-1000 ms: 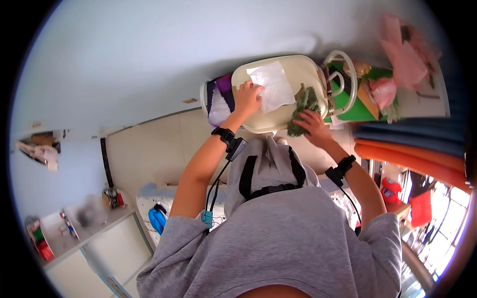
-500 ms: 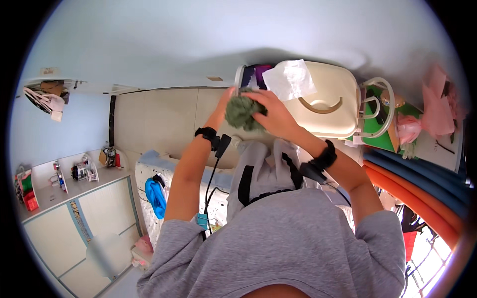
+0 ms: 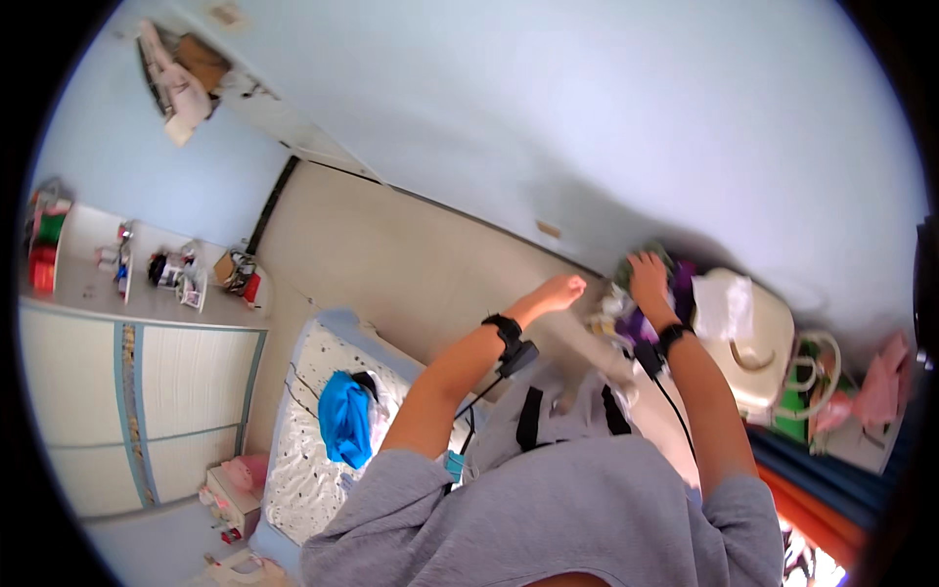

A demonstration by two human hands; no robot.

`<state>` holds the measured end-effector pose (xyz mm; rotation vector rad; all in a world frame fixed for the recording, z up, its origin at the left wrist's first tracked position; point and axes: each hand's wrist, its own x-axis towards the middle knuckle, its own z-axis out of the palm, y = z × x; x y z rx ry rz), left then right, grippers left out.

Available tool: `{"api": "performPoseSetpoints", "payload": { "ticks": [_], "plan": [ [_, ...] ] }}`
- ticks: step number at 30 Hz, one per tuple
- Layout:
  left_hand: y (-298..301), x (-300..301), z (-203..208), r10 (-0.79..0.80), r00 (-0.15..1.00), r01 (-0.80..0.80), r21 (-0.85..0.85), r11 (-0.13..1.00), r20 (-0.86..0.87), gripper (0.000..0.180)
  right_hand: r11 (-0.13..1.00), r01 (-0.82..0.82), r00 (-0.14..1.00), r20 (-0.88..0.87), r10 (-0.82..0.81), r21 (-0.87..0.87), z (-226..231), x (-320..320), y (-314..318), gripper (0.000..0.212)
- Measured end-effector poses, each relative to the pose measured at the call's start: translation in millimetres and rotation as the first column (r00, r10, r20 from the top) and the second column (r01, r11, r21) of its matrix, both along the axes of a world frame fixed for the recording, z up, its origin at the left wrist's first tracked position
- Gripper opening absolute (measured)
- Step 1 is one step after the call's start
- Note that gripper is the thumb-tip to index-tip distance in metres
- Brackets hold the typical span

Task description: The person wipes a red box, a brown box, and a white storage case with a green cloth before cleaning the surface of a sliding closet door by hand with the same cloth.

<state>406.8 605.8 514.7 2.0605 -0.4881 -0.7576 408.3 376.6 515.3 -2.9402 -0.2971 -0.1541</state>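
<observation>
My right hand (image 3: 648, 281) is at the base of the wall with its fingers over a crumpled green bundle (image 3: 661, 254) that looks like cloth. Most of the bundle is hidden behind the hand. Purple cloth (image 3: 685, 282) lies around and under that hand, beside a cluster of white and yellowish items (image 3: 612, 306) that are too blurred to name. My left hand (image 3: 561, 292) hangs apart to the left, fingers curled in, with nothing visible in it. Each wrist wears a black strap with a cabled device.
A cream lidded box (image 3: 768, 328) with a white sheet (image 3: 723, 305) on it stands right of my hands. Beyond are a white tubular frame (image 3: 833, 386) and pink wrapping (image 3: 883, 377). Left are a bed (image 3: 305, 416) with blue cloth (image 3: 344, 419) and a shelf cabinet (image 3: 147, 311).
The view has turned and shifted left. The green bundle went from between both hands down to the purple cloth, under my right hand. My left hand has come off it and moved away.
</observation>
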Motion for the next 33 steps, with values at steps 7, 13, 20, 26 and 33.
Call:
{"api": "performPoseSetpoints", "payload": {
  "ticks": [7,13,20,26,33],
  "plan": [
    [157.5,18.4,13.9,0.357,0.93,-0.351,-0.076,0.933,0.092,0.03,0.962,0.08,0.99,-0.133,-0.046,0.262,0.2,27.0,-2.1,0.034],
    [209.1,38.3,50.1,0.502,0.862,-0.504,-0.211,0.838,-0.066,0.033,0.685,0.247,0.948,-0.316,-0.025,0.685,37.7,59.2,76.5,0.035],
    [253.4,73.9,124.1,0.425,0.881,-0.47,-0.275,0.839,-0.207,0.05,0.381,0.242,0.796,-0.407,0.448,0.892,126.0,122.3,270.1,0.029],
    [332.3,130.0,185.4,0.553,0.776,-0.631,-0.374,0.679,-0.304,0.054,0.389,0.031,0.622,-0.322,0.713,0.921,189.7,193.2,393.3,0.029],
    [464.4,140.9,195.9,0.816,0.492,-0.809,-0.505,0.3,-0.304,0.048,0.242,-0.234,0.414,-0.129,0.901,0.942,196.6,251.1,527.7,0.056]
  ]
}}
